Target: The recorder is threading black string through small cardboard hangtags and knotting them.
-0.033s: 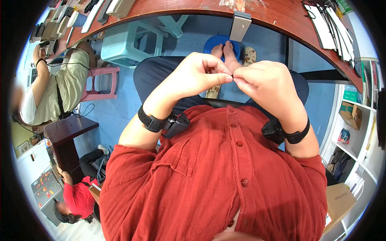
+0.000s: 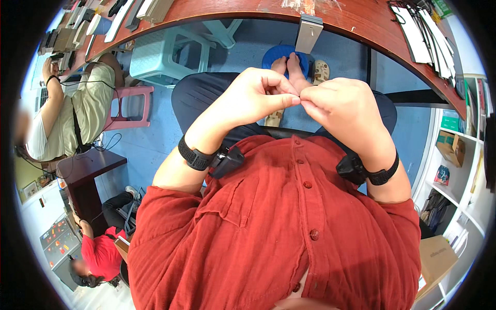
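Note:
Over my lap, my left hand (image 2: 257, 99) and my right hand (image 2: 343, 106) meet at the fingertips. The thumb and forefinger of my left hand are pinched together, and the right fingers are curled tightly against the thumb. Whatever lies between them is too small and hidden to name; only a tiny dark speck shows where the tips touch. A black strap with a small black box (image 2: 228, 161) circles my left wrist, and a like black box (image 2: 352, 168) is strapped to the right one.
Beyond my hands runs a reddish-brown table (image 2: 237, 11), with a grey block (image 2: 309, 34) jutting from its edge. Pale green stools (image 2: 155, 57) stand at left. One person sits on a pink stool (image 2: 147, 106); another in red is lower left. White shelves (image 2: 439, 191) line the right.

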The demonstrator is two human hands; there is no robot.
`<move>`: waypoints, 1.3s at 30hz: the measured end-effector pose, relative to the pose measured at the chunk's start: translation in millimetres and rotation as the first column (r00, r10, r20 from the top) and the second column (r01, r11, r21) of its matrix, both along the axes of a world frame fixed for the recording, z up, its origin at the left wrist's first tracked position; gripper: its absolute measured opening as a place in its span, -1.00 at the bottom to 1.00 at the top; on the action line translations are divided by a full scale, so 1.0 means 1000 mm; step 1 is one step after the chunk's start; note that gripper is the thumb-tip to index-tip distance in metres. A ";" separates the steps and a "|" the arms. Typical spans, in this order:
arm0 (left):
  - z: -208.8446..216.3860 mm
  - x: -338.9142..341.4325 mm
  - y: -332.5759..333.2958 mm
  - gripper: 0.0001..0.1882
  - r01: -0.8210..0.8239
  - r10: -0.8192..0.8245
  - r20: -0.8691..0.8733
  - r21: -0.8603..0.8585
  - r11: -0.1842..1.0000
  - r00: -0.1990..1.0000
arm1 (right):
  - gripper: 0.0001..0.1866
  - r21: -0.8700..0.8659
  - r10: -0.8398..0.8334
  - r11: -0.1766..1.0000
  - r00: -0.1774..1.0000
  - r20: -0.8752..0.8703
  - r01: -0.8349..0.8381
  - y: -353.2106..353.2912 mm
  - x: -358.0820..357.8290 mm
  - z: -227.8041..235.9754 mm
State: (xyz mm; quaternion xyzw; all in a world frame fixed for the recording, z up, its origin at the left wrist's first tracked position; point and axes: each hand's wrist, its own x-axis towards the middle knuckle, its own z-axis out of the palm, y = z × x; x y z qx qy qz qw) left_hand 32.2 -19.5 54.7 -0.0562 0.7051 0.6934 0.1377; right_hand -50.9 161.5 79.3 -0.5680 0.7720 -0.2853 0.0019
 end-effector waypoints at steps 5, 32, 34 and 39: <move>-0.003 0.000 0.004 -0.93 -0.033 0.034 -0.004 0.088 0.996 0.999 | -0.90 0.070 -0.044 0.997 0.998 0.033 0.042 -0.003 -0.001 0.008; 0.009 0.004 0.024 -0.90 -0.487 -0.017 -0.775 -0.415 0.769 0.632 | -0.93 -0.379 0.045 0.760 0.540 0.841 0.527 -0.018 0.028 -0.028; 0.009 0.007 0.027 -0.91 -0.436 0.143 -0.642 -0.324 0.840 0.753 | -0.93 -0.373 0.059 0.779 0.534 0.843 0.503 -0.015 0.028 -0.028; 0.008 0.008 0.026 -0.91 -0.392 0.259 -0.483 -0.196 0.899 0.836 | -0.93 -0.356 0.112 0.845 0.519 0.847 0.399 -0.012 0.026 -0.027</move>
